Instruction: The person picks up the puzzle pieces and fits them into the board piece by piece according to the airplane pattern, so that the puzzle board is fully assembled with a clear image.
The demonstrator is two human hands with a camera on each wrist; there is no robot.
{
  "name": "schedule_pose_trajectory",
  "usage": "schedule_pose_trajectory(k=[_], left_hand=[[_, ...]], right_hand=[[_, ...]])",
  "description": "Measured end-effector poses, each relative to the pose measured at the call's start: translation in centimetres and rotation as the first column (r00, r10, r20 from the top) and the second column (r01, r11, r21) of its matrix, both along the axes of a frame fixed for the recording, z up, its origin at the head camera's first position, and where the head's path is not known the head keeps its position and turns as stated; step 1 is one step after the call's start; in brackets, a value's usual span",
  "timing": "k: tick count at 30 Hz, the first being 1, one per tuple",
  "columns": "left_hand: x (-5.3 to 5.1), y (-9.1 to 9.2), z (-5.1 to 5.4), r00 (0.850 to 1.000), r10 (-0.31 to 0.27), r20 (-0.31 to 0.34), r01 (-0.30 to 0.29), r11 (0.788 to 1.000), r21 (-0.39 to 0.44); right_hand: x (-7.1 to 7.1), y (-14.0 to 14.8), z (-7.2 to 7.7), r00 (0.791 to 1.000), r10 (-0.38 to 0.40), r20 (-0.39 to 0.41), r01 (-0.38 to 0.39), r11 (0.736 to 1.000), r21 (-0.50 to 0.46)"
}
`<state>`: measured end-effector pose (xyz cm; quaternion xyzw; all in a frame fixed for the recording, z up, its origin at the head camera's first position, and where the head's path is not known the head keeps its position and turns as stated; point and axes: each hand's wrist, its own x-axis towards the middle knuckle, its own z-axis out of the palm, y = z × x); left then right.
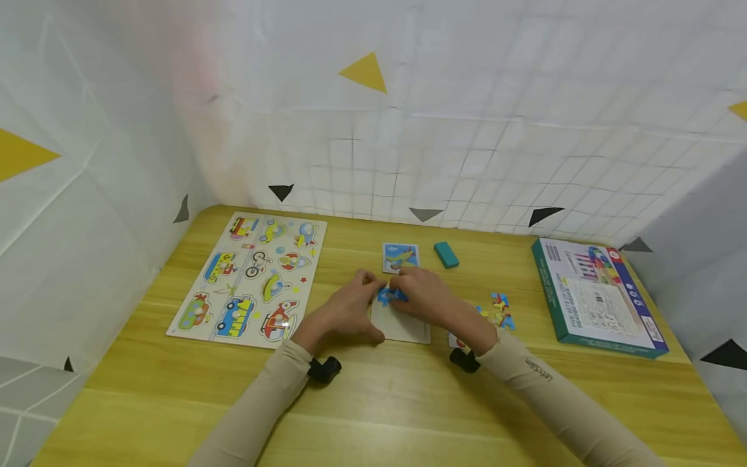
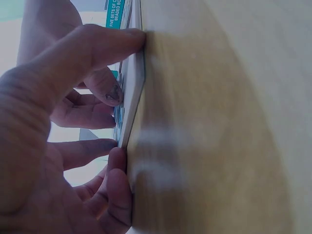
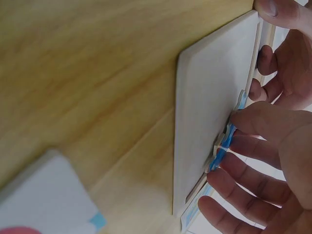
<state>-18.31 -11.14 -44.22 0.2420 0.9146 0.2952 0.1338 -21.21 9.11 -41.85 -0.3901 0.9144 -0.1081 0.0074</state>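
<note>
A pale wooden puzzle tray [image 1: 403, 329] lies on the table, with blue jigsaw pieces [image 1: 385, 297] along its far side. My left hand [image 1: 348, 308] holds the tray's left side, thumb at the near corner and fingers by the far end. In the left wrist view that thumb [image 2: 114, 44] touches the tray edge. Over the far part of the tray, my right hand [image 1: 428, 295] pinches a blue jigsaw piece [image 3: 225, 146] between thumb and fingers. The fingers partly hide the pieces. Most of the tray's near surface [image 3: 219, 73] is bare.
Behind the tray lies a picture card [image 1: 400, 256], beside a teal block [image 1: 446, 255]. Several loose jigsaw pieces [image 1: 503, 308] and a partly hidden card [image 1: 456, 340] are to the right. A large knobbed puzzle board [image 1: 292, 227] lies left, a boxed set [image 1: 601, 305] far right.
</note>
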Motion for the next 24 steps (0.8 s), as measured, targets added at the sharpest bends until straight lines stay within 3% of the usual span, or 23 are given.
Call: schedule_pose_trajectory(k=[15, 24], left_hand=[[-0.03, -0.01, 0.02, 1.000, -0.004, -0.007, 0.004, 1.000, 0.000], [0.03, -0.25, 0.16, 1.000, -0.004, -0.010, 0.005, 1.000, 0.005]], right_hand=[[0.20, -0.72, 0.01, 0.998, -0.065, -0.019, 0.066, 0.997, 0.043], [0.25, -1.00, -0.24, 0.998, -0.052, -0.045, 0.054, 0.998, 0.039]])
